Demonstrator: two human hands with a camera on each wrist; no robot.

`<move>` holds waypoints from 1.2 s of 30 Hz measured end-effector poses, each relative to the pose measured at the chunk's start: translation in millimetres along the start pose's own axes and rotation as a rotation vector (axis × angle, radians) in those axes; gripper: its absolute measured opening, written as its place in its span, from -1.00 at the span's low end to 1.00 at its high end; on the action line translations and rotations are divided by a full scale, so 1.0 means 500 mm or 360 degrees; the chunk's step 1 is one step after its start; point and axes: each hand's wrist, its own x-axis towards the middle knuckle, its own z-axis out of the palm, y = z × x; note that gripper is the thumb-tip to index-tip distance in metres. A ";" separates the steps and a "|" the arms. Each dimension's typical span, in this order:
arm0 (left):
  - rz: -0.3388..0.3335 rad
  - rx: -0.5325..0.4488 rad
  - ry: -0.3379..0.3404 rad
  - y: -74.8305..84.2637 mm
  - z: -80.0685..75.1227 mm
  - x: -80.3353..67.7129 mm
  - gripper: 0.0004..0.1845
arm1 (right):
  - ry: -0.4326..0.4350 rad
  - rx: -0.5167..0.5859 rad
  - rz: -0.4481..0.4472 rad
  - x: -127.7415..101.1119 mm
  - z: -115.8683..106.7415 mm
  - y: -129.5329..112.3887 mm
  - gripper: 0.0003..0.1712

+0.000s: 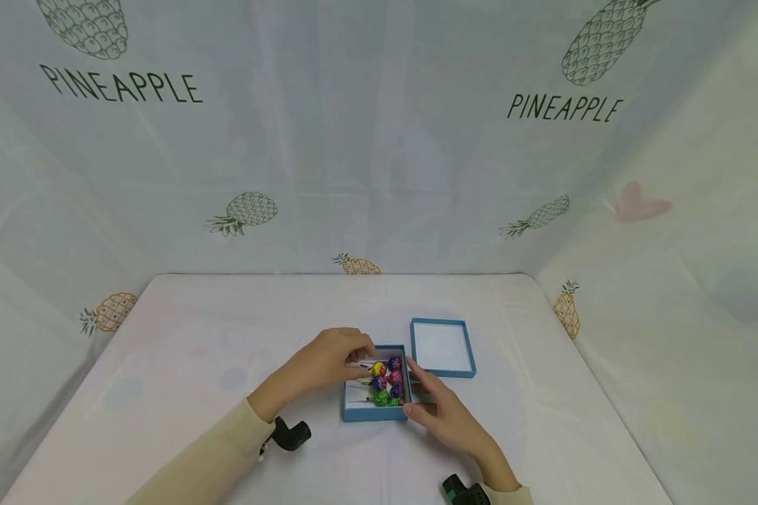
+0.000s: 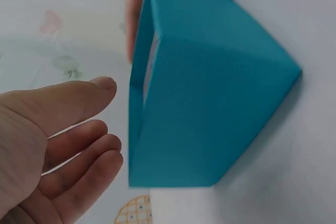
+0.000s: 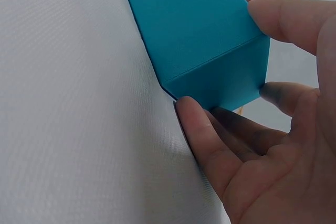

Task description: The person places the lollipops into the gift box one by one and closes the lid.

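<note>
A blue box [image 1: 374, 414] with a white inside stands on the table, holding several wrapped lollipops [image 1: 380, 398] in yellow, green, pink and purple, their sticks pointing left. Over its left side hovers my left hand [image 1: 337, 355], thumb and fingers apart; in the left wrist view this hand [image 2: 68, 140] has nothing visible between thumb and fingers. My right hand [image 1: 445, 414] holds the box's right end, thumb at the front corner and fingers along the side. The right wrist view shows these fingers [image 3: 202, 135] against the blue wall [image 3: 226, 77].
Behind and right of the box lies a blue-rimmed lid [image 1: 443, 345], white inside facing up. White cloth covers the table [image 1: 259, 315]. Pineapple-print curtains [image 1: 379, 140] rise behind it and at both sides.
</note>
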 end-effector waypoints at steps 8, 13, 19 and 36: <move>-0.0110 0.0017 0.0119 -0.042 -0.064 -0.041 -0.70 | 0.0003 -0.0022 0.0002 0.001 0.001 0.003 -0.11; -0.0223 0.0030 0.0143 -0.082 -0.084 -0.081 -0.67 | 0.0009 -0.0041 0.0008 0.001 0.001 0.000 -0.11; -0.0279 0.0069 0.0152 -0.125 -0.089 -0.128 -0.65 | 0.0009 -0.0053 0.0012 0.000 0.001 0.002 -0.11; -0.0375 -0.0027 0.0068 -0.160 -0.071 -0.203 -0.58 | 0.0030 -0.0040 0.0044 0.001 0.003 0.005 -0.10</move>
